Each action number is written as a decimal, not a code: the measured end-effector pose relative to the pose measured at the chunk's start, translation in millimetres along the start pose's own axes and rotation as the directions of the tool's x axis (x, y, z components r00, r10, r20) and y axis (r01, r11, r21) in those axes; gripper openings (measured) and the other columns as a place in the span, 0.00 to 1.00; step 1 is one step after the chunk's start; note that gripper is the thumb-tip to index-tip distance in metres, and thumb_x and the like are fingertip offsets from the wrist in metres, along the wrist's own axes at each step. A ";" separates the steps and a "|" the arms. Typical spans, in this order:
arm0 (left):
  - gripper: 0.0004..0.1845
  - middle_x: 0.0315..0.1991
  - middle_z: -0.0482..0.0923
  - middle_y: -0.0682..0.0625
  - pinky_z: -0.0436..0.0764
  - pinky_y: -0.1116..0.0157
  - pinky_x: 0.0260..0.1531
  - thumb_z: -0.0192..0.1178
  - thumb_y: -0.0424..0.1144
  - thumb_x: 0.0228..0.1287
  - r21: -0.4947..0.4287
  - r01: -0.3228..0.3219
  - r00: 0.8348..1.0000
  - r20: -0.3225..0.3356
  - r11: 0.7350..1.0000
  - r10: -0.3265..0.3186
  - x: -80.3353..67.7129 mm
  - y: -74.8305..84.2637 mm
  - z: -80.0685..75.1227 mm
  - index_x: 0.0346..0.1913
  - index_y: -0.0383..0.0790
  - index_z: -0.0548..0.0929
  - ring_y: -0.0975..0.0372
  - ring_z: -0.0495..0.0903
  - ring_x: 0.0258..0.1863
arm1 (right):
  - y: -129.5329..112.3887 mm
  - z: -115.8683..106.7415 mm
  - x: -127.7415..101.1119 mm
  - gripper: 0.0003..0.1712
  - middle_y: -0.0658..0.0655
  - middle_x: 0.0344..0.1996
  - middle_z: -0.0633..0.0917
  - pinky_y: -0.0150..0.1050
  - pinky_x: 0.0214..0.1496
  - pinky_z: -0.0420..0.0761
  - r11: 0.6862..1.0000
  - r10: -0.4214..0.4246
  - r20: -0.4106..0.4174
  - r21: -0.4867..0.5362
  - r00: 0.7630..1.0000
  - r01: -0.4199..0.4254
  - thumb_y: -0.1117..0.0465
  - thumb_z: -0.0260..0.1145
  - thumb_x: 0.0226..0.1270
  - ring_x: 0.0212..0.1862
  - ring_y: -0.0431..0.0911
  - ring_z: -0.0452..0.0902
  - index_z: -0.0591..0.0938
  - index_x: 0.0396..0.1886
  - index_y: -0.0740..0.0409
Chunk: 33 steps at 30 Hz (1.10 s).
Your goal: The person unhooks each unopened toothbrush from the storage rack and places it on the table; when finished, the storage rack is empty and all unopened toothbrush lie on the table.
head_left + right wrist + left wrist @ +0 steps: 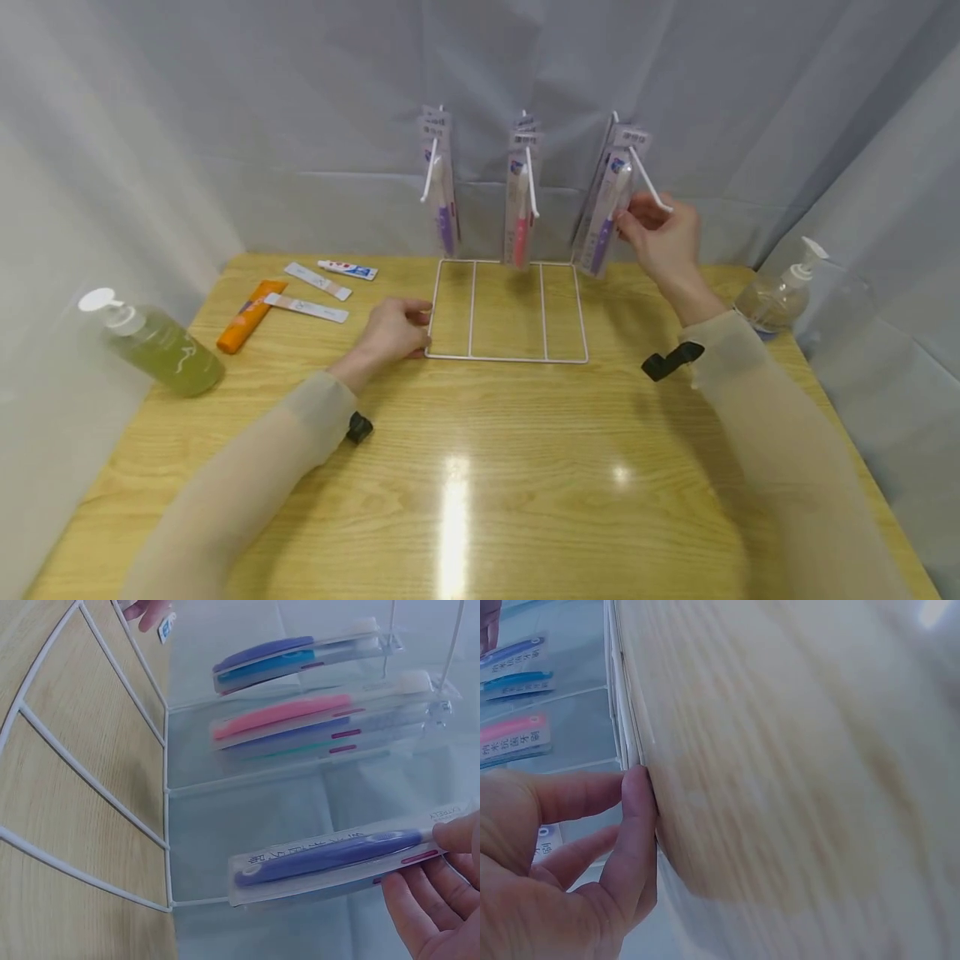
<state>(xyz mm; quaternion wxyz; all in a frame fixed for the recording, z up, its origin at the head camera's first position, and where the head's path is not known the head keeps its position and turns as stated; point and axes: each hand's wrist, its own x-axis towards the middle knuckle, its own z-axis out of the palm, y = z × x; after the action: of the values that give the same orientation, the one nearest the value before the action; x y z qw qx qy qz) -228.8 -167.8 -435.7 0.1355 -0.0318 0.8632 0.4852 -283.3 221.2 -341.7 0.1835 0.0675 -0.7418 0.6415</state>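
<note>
Both arms wear sheer beige sleeves [757, 417], with a black strap clip [671, 360] at each wrist.

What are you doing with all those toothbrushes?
A person is working at a white wire rack on a wooden table. The left hand touches the rack's base at its left edge. The right hand pinches a packaged purple toothbrush at the rightmost hook. More packs hang on the other two hooks.

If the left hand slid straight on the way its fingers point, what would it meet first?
The left hand already touches the white wire rack at its left edge, so it would push that frame first; depth beyond is unclear.
</note>
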 end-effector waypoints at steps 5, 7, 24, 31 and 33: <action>0.38 0.66 0.85 0.33 0.96 0.69 0.36 0.64 0.20 0.61 0.042 -0.014 1.000 -0.001 0.999 0.014 2.1 1.1 0.7 0.78 0.32 0.78 0.56 0.87 0.44 | -2.9 -7.4 0.7 0.11 0.37 0.27 0.90 0.24 0.40 0.93 1.000 0.017 -0.018 0.013 1.000 -0.017 0.71 0.72 0.72 0.33 0.30 0.89 0.87 0.34 0.50; 0.37 0.64 0.85 0.33 0.95 0.70 0.34 0.63 0.20 0.61 0.065 -0.021 1.000 0.003 0.998 0.021 3.6 1.7 1.0 0.77 0.31 0.79 0.57 0.87 0.43 | -3.9 -11.9 1.5 0.10 0.38 0.28 0.90 0.24 0.40 0.94 1.000 0.022 -0.021 0.018 1.000 -0.022 0.71 0.72 0.73 0.34 0.31 0.90 0.89 0.35 0.52; 0.36 0.65 0.84 0.32 0.93 0.73 0.33 0.60 0.20 0.62 0.111 -0.020 0.999 0.044 0.994 0.015 5.8 5.5 3.6 0.76 0.29 0.79 0.57 0.86 0.44 | -7.9 -83.3 -47.0 0.35 0.40 0.36 0.94 0.32 0.34 0.96 0.997 0.078 0.138 -0.007 0.987 -0.078 0.80 0.67 0.70 0.33 0.33 0.93 0.79 0.76 0.59; 0.36 0.65 0.84 0.33 0.94 0.71 0.35 0.60 0.20 0.62 0.113 -0.017 0.999 0.047 0.993 0.011 7.7 3.8 3.7 0.77 0.29 0.79 0.57 0.86 0.43 | 13.1 -113.8 -85.7 0.41 0.39 0.40 0.94 0.35 0.34 0.96 0.987 0.147 0.240 -0.100 0.960 -0.126 0.81 0.68 0.71 0.35 0.34 0.94 0.70 0.83 0.67; 0.37 0.66 0.84 0.33 0.95 0.71 0.36 0.60 0.20 0.61 0.116 -0.016 0.999 0.047 0.993 0.011 7.7 3.6 2.8 0.77 0.29 0.79 0.57 0.86 0.43 | 18.8 -120.8 -94.9 0.40 0.37 0.40 0.94 0.36 0.35 0.97 0.977 0.181 0.253 -0.161 0.950 -0.143 0.81 0.68 0.72 0.35 0.34 0.94 0.71 0.82 0.68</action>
<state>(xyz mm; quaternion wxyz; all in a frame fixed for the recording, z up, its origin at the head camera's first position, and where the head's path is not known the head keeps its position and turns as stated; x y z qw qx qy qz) -236.3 -162.9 -436.2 0.1537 -0.0068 0.8868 0.4358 -179.5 329.5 -380.0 0.0329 0.0786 -0.8060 0.5857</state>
